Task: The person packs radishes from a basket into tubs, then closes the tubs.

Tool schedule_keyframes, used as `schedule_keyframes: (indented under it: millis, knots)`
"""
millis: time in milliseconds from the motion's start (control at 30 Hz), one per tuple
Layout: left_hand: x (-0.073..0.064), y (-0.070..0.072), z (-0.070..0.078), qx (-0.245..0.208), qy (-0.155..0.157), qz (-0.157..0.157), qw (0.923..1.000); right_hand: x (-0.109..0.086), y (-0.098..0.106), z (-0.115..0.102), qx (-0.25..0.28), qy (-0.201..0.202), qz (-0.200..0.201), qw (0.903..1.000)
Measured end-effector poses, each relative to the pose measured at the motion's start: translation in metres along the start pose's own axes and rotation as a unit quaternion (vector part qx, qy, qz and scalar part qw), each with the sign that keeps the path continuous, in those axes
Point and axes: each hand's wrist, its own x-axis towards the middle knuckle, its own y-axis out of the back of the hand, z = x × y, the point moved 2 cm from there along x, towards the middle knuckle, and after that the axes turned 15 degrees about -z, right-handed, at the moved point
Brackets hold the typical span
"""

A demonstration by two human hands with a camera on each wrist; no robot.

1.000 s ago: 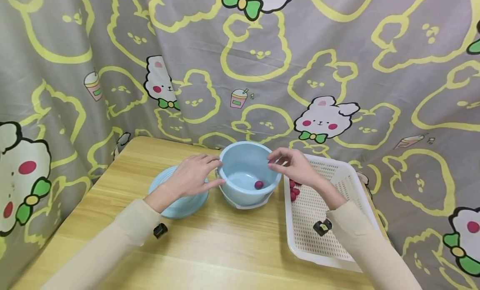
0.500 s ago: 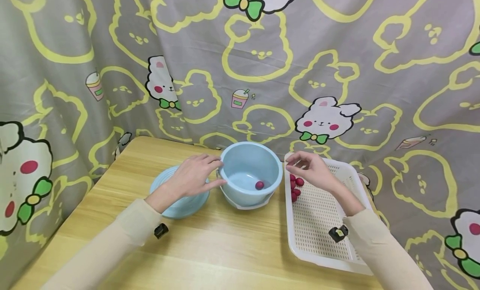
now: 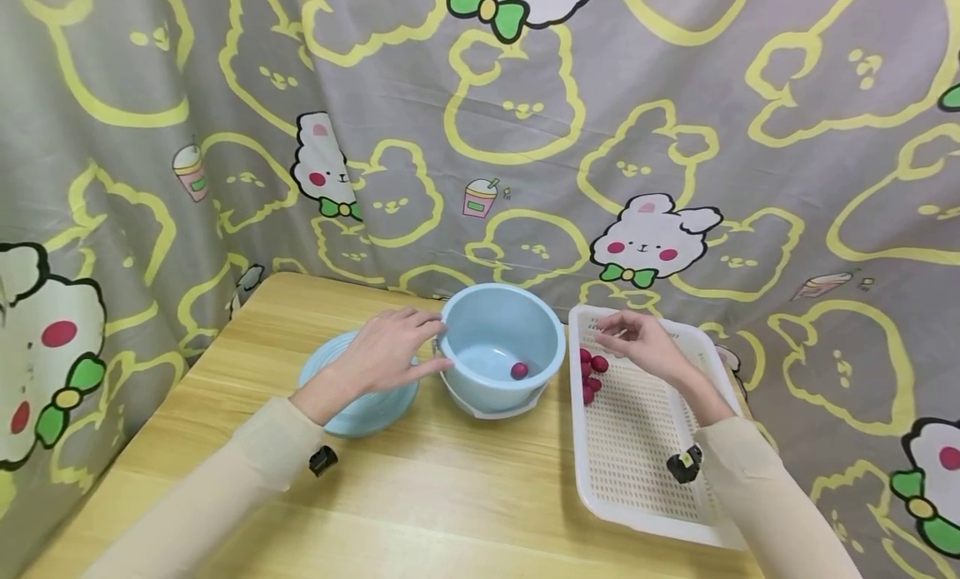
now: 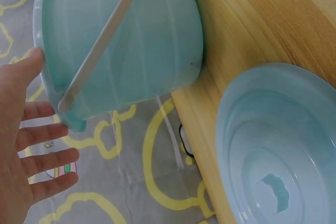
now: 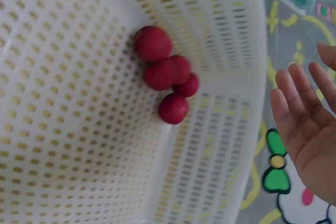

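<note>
A light-blue bucket (image 3: pixel 487 402) stands upright on the table, with one small dark-red round piece (image 3: pixel 519 370) at its bottom. My left hand (image 3: pixel 386 350) is at the bucket's left rim. In the left wrist view its thumb (image 4: pixel 32 62) touches the rim and the other fingers are spread. Over the far part of the white perforated basket (image 3: pixel 581 471) hovers my right hand (image 3: pixel 645 343), holding nothing, its fingers loosely bent. Several more dark-red round pieces (image 5: pixel 159 73), fruit-like but of unclear kind, lie together along the basket's wall.
A light-blue basin or lid (image 3: pixel 363 416) lies left of the bucket, partly under my left forearm. The wooden table (image 3: pixel 450 496) ends at a patterned grey curtain (image 3: pixel 420 87) behind. The bucket's pale handle (image 4: pixel 102 40) hangs down its side.
My right hand has moved right, away from the bucket's right rim to above the basket, uncovering more of the red pieces. The left hand has stayed at the bucket's rim.
</note>
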Motion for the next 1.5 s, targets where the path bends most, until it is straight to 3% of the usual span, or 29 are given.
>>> schedule_keyframes:
  millis: [500, 733, 1500]
  knots:
    - [0.000, -0.002, -0.001, 0.001, 0.002, 0.003, 1.0000, 0.011, -0.004, 0.053, -0.051, -0.043, -0.013, 0.9977]
    - [0.000, -0.002, -0.001, -0.001, 0.000, 0.007, 1.0000, 0.012, -0.001, 0.064, -0.043, -0.072, -0.024, 0.9961]
    - [0.000, -0.001, 0.000, -0.006, 0.004, 0.002, 1.0000, 0.022, -0.004, 0.092, -0.048, -0.113, -0.059, 0.9907]
